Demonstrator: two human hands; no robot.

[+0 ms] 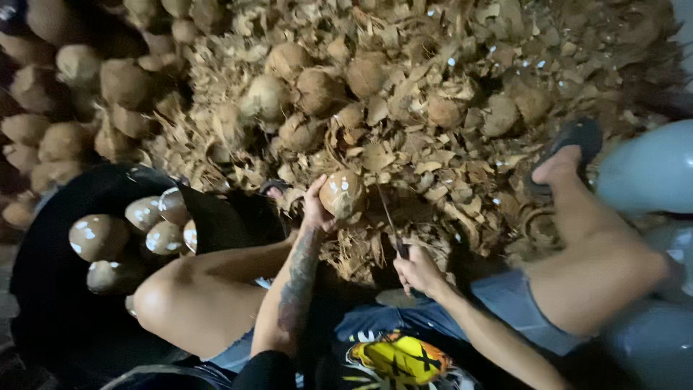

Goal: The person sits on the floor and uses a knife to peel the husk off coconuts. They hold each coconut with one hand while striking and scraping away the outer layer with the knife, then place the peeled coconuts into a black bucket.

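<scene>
Both hands work low between the person's bare knees: the left hand [315, 211], on a tattooed forearm reaching forward, curls around the side of a peeled coconut [342, 194], while the right hand [416, 271] is closed tight on a knife [390, 220] whose thin blade points up toward that coconut's right side. Ahead spreads a heap of husk [404, 137] with unpeeled coconuts among it, and at the left a black tub [43, 253] holds several peeled ones. One sandalled foot [564, 155] rests on the husk at right.
</scene>
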